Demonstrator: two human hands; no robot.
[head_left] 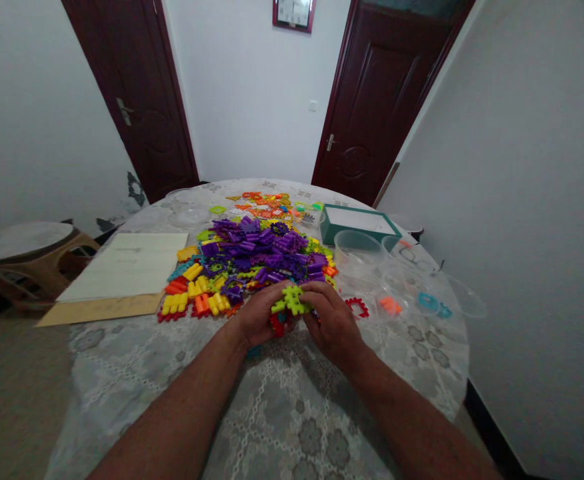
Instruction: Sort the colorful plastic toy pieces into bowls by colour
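Observation:
Between my two hands, over the near side of the table, is a lime-green toothed plastic building piece (292, 301). My left hand (263, 312) is closed on its left side, and my right hand (331, 317) pinches its right edge. Just below the green piece a red toothed piece (278, 325) shows by the left fingers; whether the two are joined I cannot tell. Right beyond my hands rises a heap of purple plastic pieces (259, 247), with yellow pieces (199, 287) and orange ones at its left front.
A patterned cloth covers the round table (292, 413). At left lies a paper sheet (122, 267). To the right stand a green-sided box (359, 223) and clear plastic tubs (358, 250). A red ring (357, 307) and blue pieces (433, 303) lie near them. Orange pieces (265, 207) are spread behind.

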